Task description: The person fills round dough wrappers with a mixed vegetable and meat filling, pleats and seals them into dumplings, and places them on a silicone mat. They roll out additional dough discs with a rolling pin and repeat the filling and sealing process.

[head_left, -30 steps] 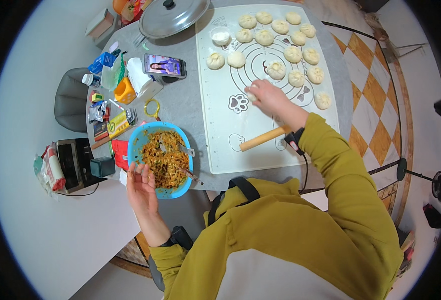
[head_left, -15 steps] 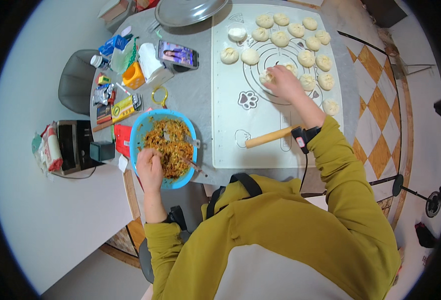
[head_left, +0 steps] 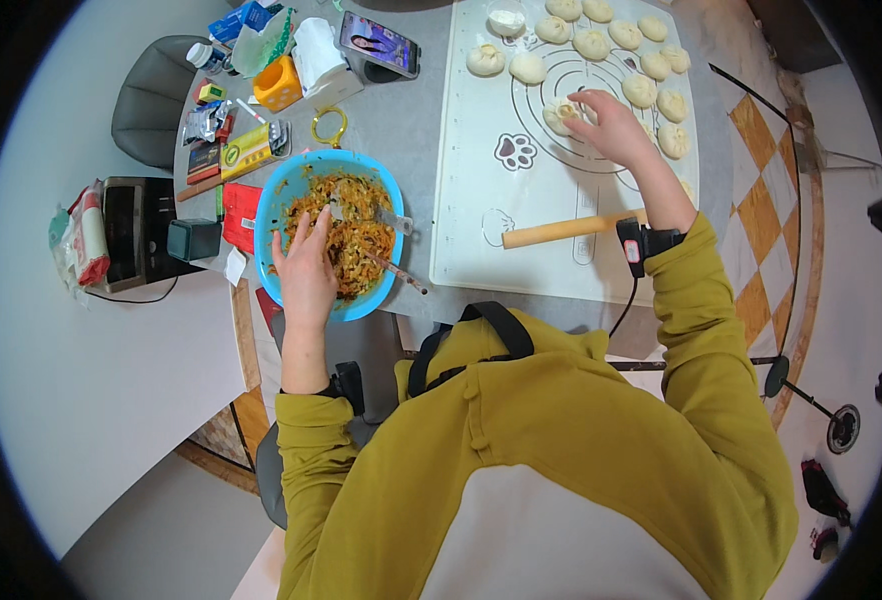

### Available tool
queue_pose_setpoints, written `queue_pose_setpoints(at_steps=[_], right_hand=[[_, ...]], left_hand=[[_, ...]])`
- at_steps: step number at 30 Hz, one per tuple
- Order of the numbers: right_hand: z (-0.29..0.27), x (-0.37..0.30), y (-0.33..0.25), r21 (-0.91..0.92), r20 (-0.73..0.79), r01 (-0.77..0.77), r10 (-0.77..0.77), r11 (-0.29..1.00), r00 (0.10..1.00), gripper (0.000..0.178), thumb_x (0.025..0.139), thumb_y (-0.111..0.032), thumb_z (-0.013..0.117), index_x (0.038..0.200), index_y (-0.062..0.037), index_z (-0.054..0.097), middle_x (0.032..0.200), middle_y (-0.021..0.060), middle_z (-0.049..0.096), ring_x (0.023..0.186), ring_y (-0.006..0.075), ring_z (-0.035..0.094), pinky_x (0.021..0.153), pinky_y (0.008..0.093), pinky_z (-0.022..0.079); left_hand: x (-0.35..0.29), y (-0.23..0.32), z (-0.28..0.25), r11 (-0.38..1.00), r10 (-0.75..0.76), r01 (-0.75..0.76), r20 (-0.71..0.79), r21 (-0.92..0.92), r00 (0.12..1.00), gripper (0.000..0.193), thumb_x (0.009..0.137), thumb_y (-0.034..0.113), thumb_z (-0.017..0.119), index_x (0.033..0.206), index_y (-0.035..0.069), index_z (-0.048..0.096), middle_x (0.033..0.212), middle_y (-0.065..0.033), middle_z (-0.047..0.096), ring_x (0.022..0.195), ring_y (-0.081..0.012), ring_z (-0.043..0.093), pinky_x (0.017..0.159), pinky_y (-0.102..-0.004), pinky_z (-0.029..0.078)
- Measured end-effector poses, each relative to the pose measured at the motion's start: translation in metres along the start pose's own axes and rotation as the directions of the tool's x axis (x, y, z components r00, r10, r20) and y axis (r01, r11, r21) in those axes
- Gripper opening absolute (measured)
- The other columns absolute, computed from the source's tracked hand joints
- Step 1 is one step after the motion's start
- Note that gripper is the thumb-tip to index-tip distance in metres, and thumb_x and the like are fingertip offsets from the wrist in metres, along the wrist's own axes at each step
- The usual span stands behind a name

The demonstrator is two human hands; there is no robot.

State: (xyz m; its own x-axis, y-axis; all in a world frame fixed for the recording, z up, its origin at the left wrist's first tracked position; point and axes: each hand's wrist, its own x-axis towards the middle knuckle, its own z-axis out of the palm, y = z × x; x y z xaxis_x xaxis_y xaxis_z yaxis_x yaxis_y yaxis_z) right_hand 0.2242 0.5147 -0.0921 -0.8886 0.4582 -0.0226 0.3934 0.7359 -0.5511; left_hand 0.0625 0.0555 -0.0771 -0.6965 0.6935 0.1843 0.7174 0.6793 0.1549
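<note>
My left hand is over the near left side of a blue bowl, its fingers spread with nothing in them. Chopped orange-brown filling lies in the bowl, with a utensil stuck in it. On the white printed mat, a pleated bun sits just left of my right hand. That hand's fingers are apart, close above the bun's right side; whether a fingertip touches it I cannot tell. Several more buns stand farther back and to the right. A wooden rolling pin lies nearer me.
A phone on a stand shows a video behind the bowl. Left of it are a tissue pack, an orange holder and yellow scissors-like rings. A small white dish stands at the mat's far left.
My left hand's fingers have gone from bunched to spread over the bowl. My right hand has opened away from the bun. The whole view has shifted, with the table higher in the picture.
</note>
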Motion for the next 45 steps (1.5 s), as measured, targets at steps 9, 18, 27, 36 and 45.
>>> queue_pose_setpoints(at_steps=[9, 18, 27, 36, 45], right_hand=[[0.052, 0.101, 0.019, -0.231, -0.067, -0.026, 0.011, 0.973, 0.998, 0.05, 0.095, -0.034, 0.061, 0.135, -0.0045, 0.058, 0.131, 0.0199, 0.063, 0.12, 0.0367, 0.06, 0.1, 0.0438, 0.05], [0.096, 0.17, 0.028, -0.408, 0.005, -0.167, 0.185, 0.898, 0.983, 0.055, 0.085, -0.037, 0.068, 0.13, -0.0059, 0.061, 0.118, 0.0189, 0.07, 0.112, 0.0344, 0.066, 0.095, 0.0425, 0.053], [0.045, 0.092, -0.005, 0.07, -0.118, -0.067, 0.075, 0.995, 0.99, 0.053, 0.079, -0.038, 0.08, 0.12, -0.0074, 0.067, 0.107, 0.0133, 0.073, 0.098, 0.026, 0.07, 0.088, 0.0367, 0.054], [0.041, -0.078, -0.025, 0.215, -0.128, -0.15, 0.18, 0.965, 0.975, 0.048, 0.08, -0.031, 0.081, 0.122, -0.0115, 0.068, 0.108, 0.0083, 0.074, 0.099, 0.023, 0.07, 0.09, 0.0344, 0.054], [0.007, -0.158, -0.104, 0.252, -0.557, 0.439, -0.242, 0.863, 0.795, 0.043, 0.081, -0.001, 0.077, 0.122, -0.0082, 0.068, 0.117, 0.0081, 0.072, 0.105, 0.0217, 0.069, 0.091, 0.0356, 0.054]], left_hand=[[0.004, 0.008, -0.017, 0.977, 0.166, -0.157, -0.048, 0.145, 0.985, 0.027, 0.087, 0.007, 0.069, 0.112, 0.011, 0.073, 0.115, -0.0105, 0.072, 0.125, -0.0256, 0.061, 0.118, -0.059, 0.021], [0.012, 0.006, -0.009, 0.981, 0.123, -0.137, 0.113, 0.135, 0.986, 0.047, 0.082, 0.0, 0.061, 0.127, 0.013, 0.064, 0.094, -0.0065, 0.073, 0.107, -0.0234, 0.069, 0.118, -0.0544, 0.028], [0.021, -0.006, -0.009, 0.992, 0.106, -0.107, 0.009, 0.064, 0.994, 0.042, 0.082, -0.001, 0.061, 0.121, 0.013, 0.069, 0.09, -0.0063, 0.073, 0.092, -0.0248, 0.07, 0.116, -0.0512, 0.035], [0.043, 0.01, -0.043, 0.965, 0.185, -0.165, -0.084, 0.202, 0.979, 0.07, 0.082, 0.01, 0.073, 0.147, 0.018, 0.047, 0.161, -0.02, 0.028, 0.147, -0.0471, 0.026, 0.114, -0.0679, 0.025], [0.011, 0.202, -0.053, -0.453, 0.392, 0.771, 0.677, -0.447, 0.623, 0.06, 0.106, 0.048, 0.045, 0.142, 0.001, 0.046, 0.139, -0.0187, 0.056, 0.122, -0.0328, 0.061, 0.1, -0.0447, 0.052]])
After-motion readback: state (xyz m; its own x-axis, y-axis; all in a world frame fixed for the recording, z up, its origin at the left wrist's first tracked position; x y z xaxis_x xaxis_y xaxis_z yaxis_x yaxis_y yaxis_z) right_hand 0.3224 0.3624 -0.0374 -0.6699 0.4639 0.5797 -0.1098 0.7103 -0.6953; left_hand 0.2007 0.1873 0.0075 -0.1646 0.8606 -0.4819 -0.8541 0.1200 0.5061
